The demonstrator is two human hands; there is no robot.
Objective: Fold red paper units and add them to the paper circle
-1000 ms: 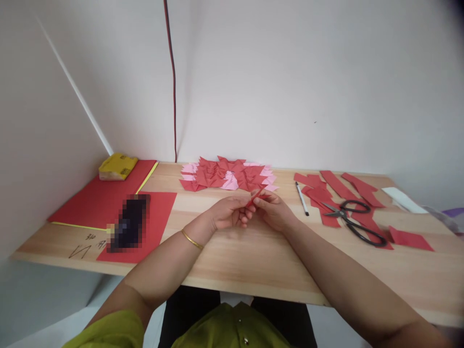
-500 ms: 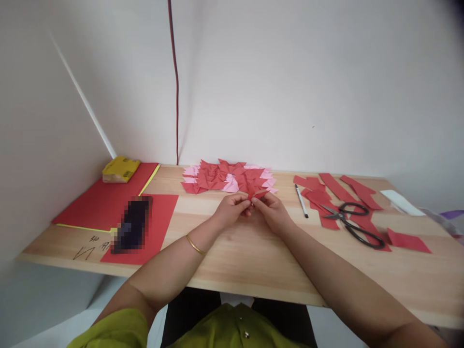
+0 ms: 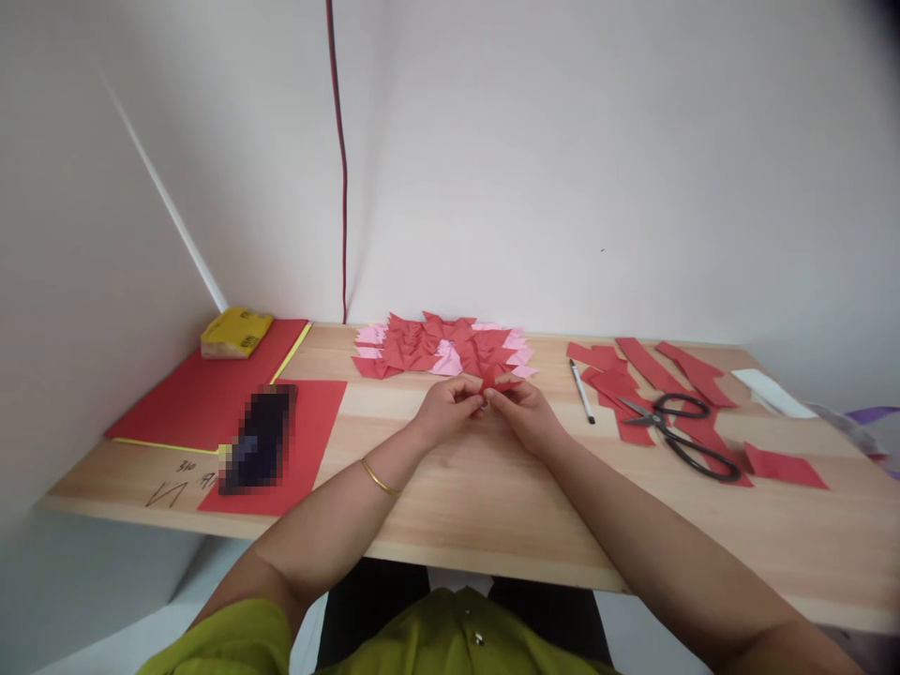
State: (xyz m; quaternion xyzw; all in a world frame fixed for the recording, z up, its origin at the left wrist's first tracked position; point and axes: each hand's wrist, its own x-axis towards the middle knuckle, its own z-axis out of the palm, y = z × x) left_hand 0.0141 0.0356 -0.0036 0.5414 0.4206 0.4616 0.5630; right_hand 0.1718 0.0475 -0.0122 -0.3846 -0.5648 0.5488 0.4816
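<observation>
Between my two hands is a small piece of folded red paper (image 3: 492,378), pinched by the fingertips of both. My left hand (image 3: 450,405) grips its left side, thumb against fingers. On the other side my right hand (image 3: 521,410) is closed on it the same way, and my fingers cover much of the paper. Just beyond the hands, by the wall, lies a cluster of folded red and pink paper pieces (image 3: 422,347) with pointed tips.
To the right, black-handled scissors (image 3: 679,427) lie on red paper strips (image 3: 647,364), with a pen (image 3: 582,392) beside them and white paper (image 3: 773,394) farther right. At left are red sheets (image 3: 175,394), a yellow packet (image 3: 237,333) and a pixelated dark object (image 3: 260,441). A cable (image 3: 342,169) hangs down the wall.
My right fingers have shifted slightly on the folded red paper, and its visible part sits a little differently. The view has moved very slightly; everything on the table stays in place.
</observation>
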